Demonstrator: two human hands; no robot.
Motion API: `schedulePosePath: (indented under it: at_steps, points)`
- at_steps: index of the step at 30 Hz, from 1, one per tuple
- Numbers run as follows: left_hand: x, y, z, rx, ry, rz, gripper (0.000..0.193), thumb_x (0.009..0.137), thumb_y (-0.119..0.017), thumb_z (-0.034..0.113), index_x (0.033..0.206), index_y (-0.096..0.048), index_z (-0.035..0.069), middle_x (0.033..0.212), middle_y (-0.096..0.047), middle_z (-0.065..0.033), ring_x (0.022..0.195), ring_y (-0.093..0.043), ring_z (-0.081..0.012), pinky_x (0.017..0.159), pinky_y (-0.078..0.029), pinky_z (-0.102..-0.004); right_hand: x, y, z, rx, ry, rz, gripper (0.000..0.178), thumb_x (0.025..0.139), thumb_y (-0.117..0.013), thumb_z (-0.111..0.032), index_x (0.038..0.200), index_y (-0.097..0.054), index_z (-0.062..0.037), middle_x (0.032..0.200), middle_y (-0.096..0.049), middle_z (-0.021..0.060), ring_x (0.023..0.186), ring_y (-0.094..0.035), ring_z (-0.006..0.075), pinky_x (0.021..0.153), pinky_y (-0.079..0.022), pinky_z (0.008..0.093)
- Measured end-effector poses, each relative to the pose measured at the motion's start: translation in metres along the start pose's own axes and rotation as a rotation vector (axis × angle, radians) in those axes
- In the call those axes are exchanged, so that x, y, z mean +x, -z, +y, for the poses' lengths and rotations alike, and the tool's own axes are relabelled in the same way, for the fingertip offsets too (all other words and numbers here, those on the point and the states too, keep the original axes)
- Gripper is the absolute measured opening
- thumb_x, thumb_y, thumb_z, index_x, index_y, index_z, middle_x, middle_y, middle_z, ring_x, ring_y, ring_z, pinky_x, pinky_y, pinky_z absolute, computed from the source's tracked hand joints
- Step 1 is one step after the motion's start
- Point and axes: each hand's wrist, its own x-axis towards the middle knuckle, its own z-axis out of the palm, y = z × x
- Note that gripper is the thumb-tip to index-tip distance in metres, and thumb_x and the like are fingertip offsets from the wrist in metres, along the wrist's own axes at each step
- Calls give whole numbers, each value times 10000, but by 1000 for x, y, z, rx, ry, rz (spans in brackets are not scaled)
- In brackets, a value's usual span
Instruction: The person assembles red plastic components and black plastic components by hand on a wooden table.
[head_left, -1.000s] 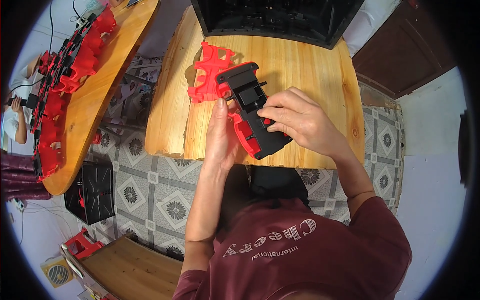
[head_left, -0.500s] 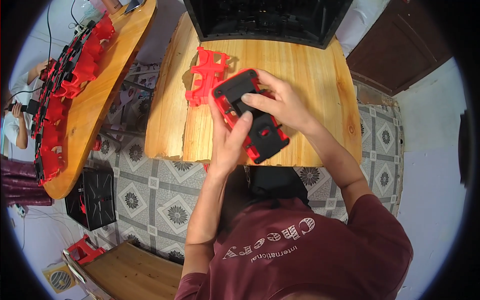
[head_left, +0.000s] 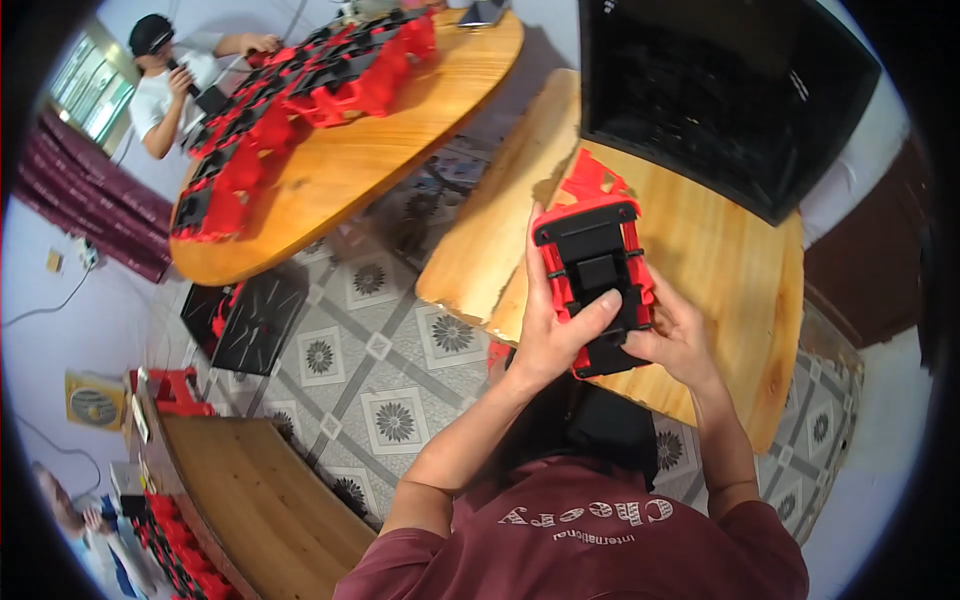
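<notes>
Both my hands hold up a red-and-black plastic assembly point(head_left: 597, 270) over the near part of the wooden table. It is oblong, with a red frame along the sides and black panels down the middle. My left hand point(head_left: 550, 340) wraps its left side, thumb lying across the black face. From the right, my right hand point(head_left: 678, 335) grips the lower edge, its thumb on the black part near the bottom. The fingers underneath are hidden. Just beyond the assembly, a loose red plastic frame point(head_left: 592, 178) lies on the table point(head_left: 740, 290), partly covered by it.
A large black open box point(head_left: 720, 110) stands on the table's far side. Rows of red-and-black pieces point(head_left: 350, 85) fill much of another wooden table point(head_left: 380, 165) at left, with a person point(head_left: 160, 90) behind it. A black crate point(head_left: 260, 325) and wooden bench point(head_left: 250, 480) are lower left.
My view has swung left, shifting the scene rightward. The assembly has turned more upright, still in both hands. My right hand has slid down from its upper side to the lower right.
</notes>
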Motion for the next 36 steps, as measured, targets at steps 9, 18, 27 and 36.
schedulePosePath:
  at_steps: [9,18,27,36]
  points:
    - [112,166,132,16,-322,658,328,906,-641,220,1168,-514,70,1051,-624,-89,907,-647,-231,788,-570,-417,26,35,-5,-153,189,338,673,924,-621,-420,1418,-423,-8,1437,-459,152,1308,-458,242,1027,-423,362]
    - [210,310,171,-14,-140,852,413,869,-715,312,1164,-601,47,1170,-645,-84,1038,-628,-247,914,-510,-483,46,56,37,-165,39,446,390,996,-542,-251,1304,-547,-12,1286,-585,86,1183,-544,175,952,-449,308]
    - [78,81,50,946,-813,772,540,946,-605,189,1373,-358,-29,1313,-418,-152,1194,-412,-215,1010,-348,-358,96,79,48,-576,23,547,740,875,-695,-383,1415,-388,19,1383,-485,240,1296,-469,283,1032,-408,370]
    - [93,112,-78,81,209,470,669,951,-522,521,1407,-368,57,1288,-485,-144,1162,-502,-289,999,-411,-430,178,116,96,-243,-166,229,451,933,-638,-311,1257,-572,-4,1073,-679,94,990,-638,162,895,-511,296]
